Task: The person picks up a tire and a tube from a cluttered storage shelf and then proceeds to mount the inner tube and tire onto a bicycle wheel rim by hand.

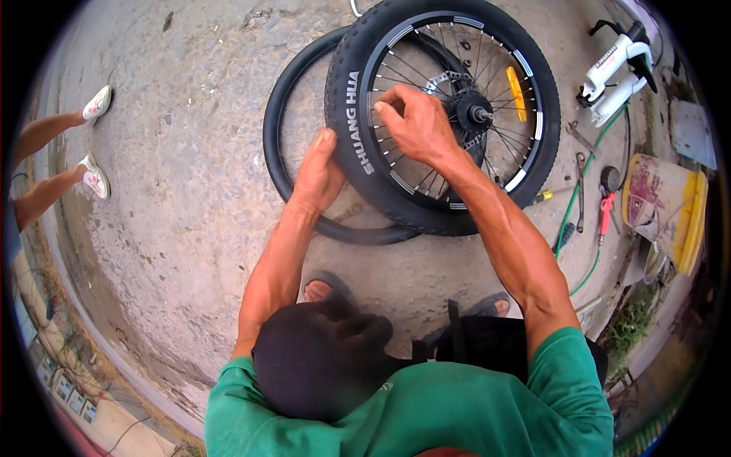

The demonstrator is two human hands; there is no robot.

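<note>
A fat-tyred bicycle wheel [348, 156] with a black rim and spokes leans in front of me, tilted over the ground. My left hand [318, 177] grips the tyre's left edge, thumb up along it and the other fingers partly hidden. Over the rim's inner left side, my right hand [419, 128] is closed in a pinch; whatever sits between the fingertips is too small to make out. The hub [474, 114], a brake disc and an orange reflector [516, 94] show to the right of that hand. Behind and under the wheel lies a loose black tyre or inner tube [276, 152].
To the right lie a spanner [581, 194], a red-handled air gauge [607, 213] and a green hose [590, 266]. A white bicycle fork [609, 72] and a yellow tub [693, 221] are farther right. At the left, another person's shoes [97, 103] stand on the concrete.
</note>
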